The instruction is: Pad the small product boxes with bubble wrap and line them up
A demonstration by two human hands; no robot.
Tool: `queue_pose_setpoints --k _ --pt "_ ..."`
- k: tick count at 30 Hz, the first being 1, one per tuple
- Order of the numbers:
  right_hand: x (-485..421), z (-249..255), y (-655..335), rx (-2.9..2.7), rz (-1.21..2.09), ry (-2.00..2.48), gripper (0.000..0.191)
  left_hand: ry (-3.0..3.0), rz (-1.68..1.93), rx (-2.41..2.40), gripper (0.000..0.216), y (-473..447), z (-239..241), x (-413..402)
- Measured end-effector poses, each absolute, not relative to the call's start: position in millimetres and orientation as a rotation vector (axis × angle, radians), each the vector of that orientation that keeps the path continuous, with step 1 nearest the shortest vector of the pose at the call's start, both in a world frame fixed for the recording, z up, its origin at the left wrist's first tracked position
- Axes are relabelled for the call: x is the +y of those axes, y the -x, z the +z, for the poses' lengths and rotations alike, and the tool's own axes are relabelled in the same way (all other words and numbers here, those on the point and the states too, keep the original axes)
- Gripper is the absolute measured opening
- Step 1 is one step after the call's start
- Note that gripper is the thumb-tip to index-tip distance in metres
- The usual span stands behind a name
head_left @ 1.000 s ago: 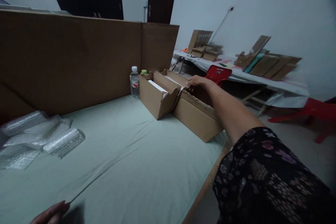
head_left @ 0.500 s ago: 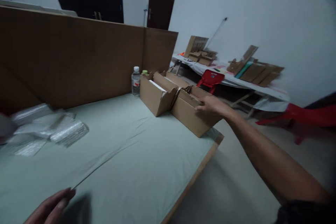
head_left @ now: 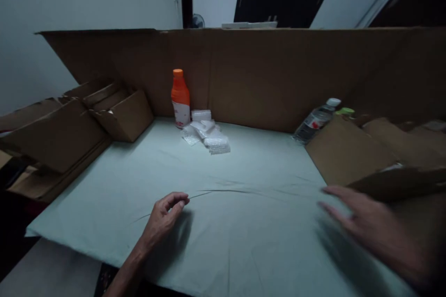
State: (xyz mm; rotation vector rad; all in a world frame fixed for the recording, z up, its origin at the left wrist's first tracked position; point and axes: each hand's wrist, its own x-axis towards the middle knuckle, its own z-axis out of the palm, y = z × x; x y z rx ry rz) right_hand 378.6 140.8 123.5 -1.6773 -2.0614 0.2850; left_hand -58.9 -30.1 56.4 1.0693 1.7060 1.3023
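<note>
box at right (head_left: pixel 351 153): sits on the counter (head_left: pixel 121 181), just beside the r hand (head_left: pixel 365 220); prob. the main risk, since a quick sweep that low cd clip its wall, shove it & knock the clear bottle (head_left: pixel 313 123) standing by its far side.
cloth (head_left: pixel 240 236): has loose creases; if the l hand (head_left: pixel 165 216) catches one & pulls, stuff resting on it cd shift, e.g. the bubble wrap (head_left: pixel 209 134) or the orange bottle (head_left: pixel 180 100) nr the back.
thin dark line (head_left: pixel 200 195): runs off the l fingertips; strand or crease, can't tell. if a strand, a slack pinch cd drop it.
l hand pose: low over cloth, a bit left of centre, fingers curled, thumb & index drawn narrow; can't tell if anything's btwn them.
r hand pose: in from the right, blurred, fingers pointing left, thumb & index spread wide, nothing seen btwn; box contact unclear.
</note>
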Motion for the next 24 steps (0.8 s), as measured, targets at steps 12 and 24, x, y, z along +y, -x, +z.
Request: queue_pose_setpoints --k 12,24 --pt "120 3 -90 -2.643 0.128 0.746 0.037 -1.194 1.436 2.083 0.034 181 83 -55" --pt "124 -6 -83 -2.617 0.024 0.71 0.037 -1.218 1.312 2.839 0.064 338 180 108"
